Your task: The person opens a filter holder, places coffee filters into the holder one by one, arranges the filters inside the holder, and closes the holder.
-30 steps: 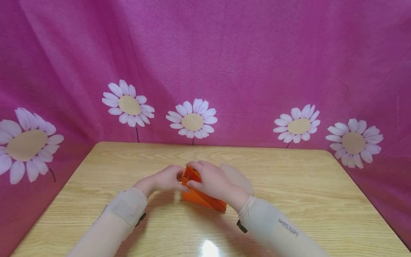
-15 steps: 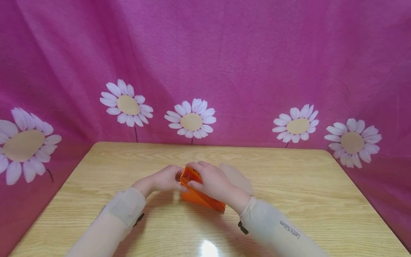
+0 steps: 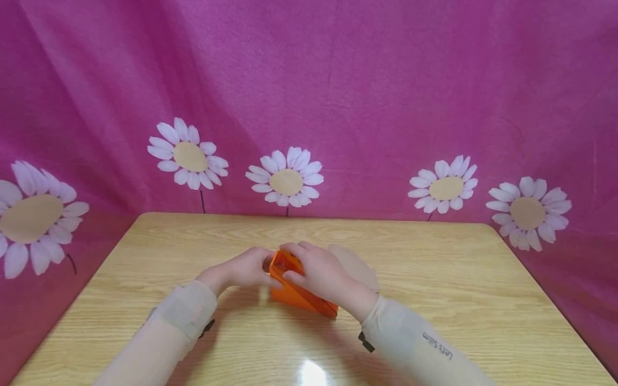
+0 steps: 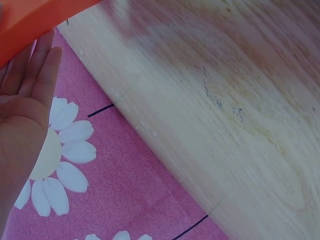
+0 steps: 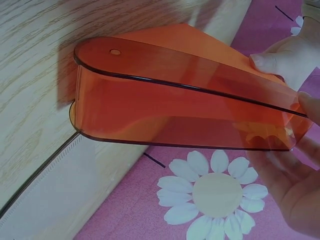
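An orange see-through plastic case [image 3: 296,297], long and round-ended, is held tilted over the middle of the table by both hands. My left hand [image 3: 238,269] grips its left end, thumb in front. In the left wrist view, the fingers [image 4: 42,70] of that hand lie along an orange slab-like side. From above, my right hand [image 3: 323,274] holds the case; in the right wrist view its thumb is on one side and its fingers show behind the translucent wall. An orange panel [image 5: 190,42] stands out behind the case, near the left thumb.
A pale sheet [image 5: 65,175] with fine tick marks along its edge lies on the wooden table [image 3: 458,300], partly behind my right hand. Beyond the table's back edge hangs a magenta cloth [image 3: 367,107] with white daisies.
The head view has shifted very slightly. Both hands keep hold of the orange case, which stays almost in place.
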